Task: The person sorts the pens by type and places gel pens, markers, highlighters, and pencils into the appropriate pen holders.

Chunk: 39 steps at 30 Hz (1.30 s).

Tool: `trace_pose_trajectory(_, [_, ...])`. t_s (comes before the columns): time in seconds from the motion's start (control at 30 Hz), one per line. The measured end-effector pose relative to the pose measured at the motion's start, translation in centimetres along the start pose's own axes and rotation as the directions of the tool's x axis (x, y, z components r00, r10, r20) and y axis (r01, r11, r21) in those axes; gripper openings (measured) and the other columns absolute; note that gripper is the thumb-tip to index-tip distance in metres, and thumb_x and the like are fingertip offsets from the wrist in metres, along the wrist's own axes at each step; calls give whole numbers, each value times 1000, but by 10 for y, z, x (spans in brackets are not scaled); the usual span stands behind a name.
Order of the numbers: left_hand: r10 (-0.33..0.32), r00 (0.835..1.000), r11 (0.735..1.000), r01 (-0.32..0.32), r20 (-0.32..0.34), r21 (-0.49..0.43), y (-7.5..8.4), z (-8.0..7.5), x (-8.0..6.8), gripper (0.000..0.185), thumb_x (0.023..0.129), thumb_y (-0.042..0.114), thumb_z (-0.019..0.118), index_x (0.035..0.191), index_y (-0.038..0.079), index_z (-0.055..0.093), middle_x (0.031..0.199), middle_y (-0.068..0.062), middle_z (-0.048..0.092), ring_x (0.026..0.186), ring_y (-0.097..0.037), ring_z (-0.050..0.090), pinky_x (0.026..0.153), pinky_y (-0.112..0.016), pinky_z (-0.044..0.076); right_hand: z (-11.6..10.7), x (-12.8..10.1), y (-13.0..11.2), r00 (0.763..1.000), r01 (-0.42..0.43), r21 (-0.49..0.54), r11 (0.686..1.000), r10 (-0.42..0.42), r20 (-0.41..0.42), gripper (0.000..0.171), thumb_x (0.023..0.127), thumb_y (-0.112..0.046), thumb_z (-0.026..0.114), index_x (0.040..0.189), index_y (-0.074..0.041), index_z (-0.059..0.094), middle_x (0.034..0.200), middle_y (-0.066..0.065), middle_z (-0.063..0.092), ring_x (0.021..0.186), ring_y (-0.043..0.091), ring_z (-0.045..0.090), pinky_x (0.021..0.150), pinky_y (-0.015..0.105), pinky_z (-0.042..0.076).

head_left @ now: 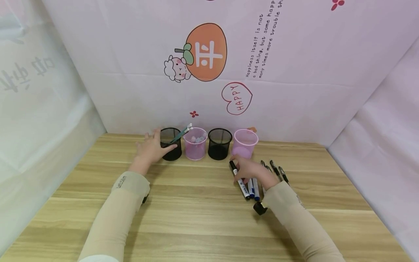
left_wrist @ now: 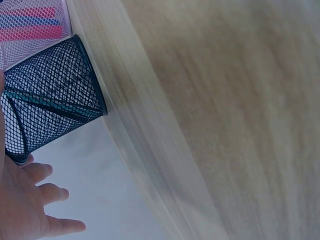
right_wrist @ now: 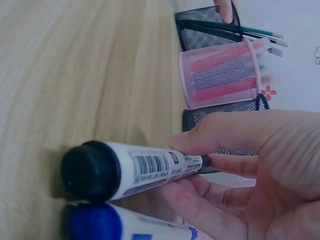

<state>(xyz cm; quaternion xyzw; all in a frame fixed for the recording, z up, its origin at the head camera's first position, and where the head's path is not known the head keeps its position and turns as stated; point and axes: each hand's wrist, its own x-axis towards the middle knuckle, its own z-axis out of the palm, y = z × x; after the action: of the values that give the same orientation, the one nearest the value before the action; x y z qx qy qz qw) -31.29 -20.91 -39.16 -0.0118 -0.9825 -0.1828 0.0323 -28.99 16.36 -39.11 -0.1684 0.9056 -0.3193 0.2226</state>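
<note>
My left hand [head_left: 151, 148] rests against the leftmost black mesh cup [head_left: 171, 144], thumb across its front and fingers spread straight beside it [left_wrist: 47, 192]. That cup [left_wrist: 50, 95] holds green pens [head_left: 181, 134]. My right hand [head_left: 252, 169] pinches a white marker with a black cap [head_left: 238, 178] between thumb and fingers, low over the table. In the right wrist view the marker [right_wrist: 135, 170] lies almost flat, with a blue-capped marker [right_wrist: 100, 225] just beside it.
Four cups stand in a row by the back wall: black, pink mesh [head_left: 195, 144] with coloured pens, black [head_left: 219, 144], pink [head_left: 244, 143]. Blue markers [head_left: 254, 188] and several black pens [head_left: 276, 169] lie around my right hand. Wooden table [head_left: 196, 218], walls on three sides.
</note>
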Motion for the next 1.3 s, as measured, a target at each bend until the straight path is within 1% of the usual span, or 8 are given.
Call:
trace_pose_trajectory(0.43, [5,1000,1000,-5,-8,-2,0,1,0,105,94,68,58,164,5,12,167,-24,16,150,-54,10,108,-82,12,-20,-8,-12,996,76,128,989,-71,-46,78,81,13,69,147,4,31,108,26,49,60,26,61,58,44,60])
trace_pose_trajectory(0.67, [5,1000,1000,-5,-1,11,0,1,0,108,93,71,57,164,4,11,167,-24,16,150,-54,11,108,-82,13,-35,-11,-18,982,157,108,982,-143,-124,77,80,14,66,147,5,29,108,27,51,76,26,61,59,43,61])
trace_pose_trajectory(0.8, [4,1000,1000,-4,3,21,0,0,0,112,91,77,53,164,5,11,168,-24,16,151,-53,11,108,-82,13,-45,-11,-22,969,201,95,975,-184,-167,75,80,13,65,146,4,30,104,26,53,74,27,61,61,49,61])
trace_pose_trajectory(0.9, [5,1000,1000,-5,2,17,1,0,-1,112,91,77,53,164,4,11,168,-24,16,151,-53,11,108,-82,13,-52,-10,-27,965,193,102,976,-170,-199,78,81,13,64,151,2,30,110,26,52,79,27,60,62,48,62])
trace_pose_trajectory(0.97, [4,1000,1000,-4,3,15,1,-1,-1,111,91,76,54,164,4,11,168,-24,16,151,-53,11,109,-82,13,-54,-9,-29,962,176,113,978,-146,-230,82,82,12,64,155,-1,29,118,26,49,89,28,58,65,43,62])
trace_pose_trajectory(1.07, [4,1000,1000,-4,6,16,1,-1,0,110,92,73,56,164,4,11,168,-24,16,151,-53,10,108,-82,12,-57,-9,-33,947,180,133,975,-135,-293,84,85,12,66,158,-3,25,126,27,46,102,34,56,71,38,60])
trace_pose_trajectory(1.13, [5,1000,1000,-5,4,19,1,0,0,110,92,73,56,164,4,11,167,-24,16,151,-54,11,108,-82,12,-57,-8,-36,927,204,154,967,-140,-347,85,87,12,66,158,-4,23,128,28,46,106,36,55,75,38,60])
trace_pose_trajectory(1.3, [12,1000,999,-12,-5,35,0,0,1,111,91,76,55,164,4,12,167,-24,17,151,-54,11,109,-81,13,-59,-7,-43,871,275,254,927,-129,-474,86,90,11,66,158,-10,19,130,27,45,103,33,57,78,38,61])
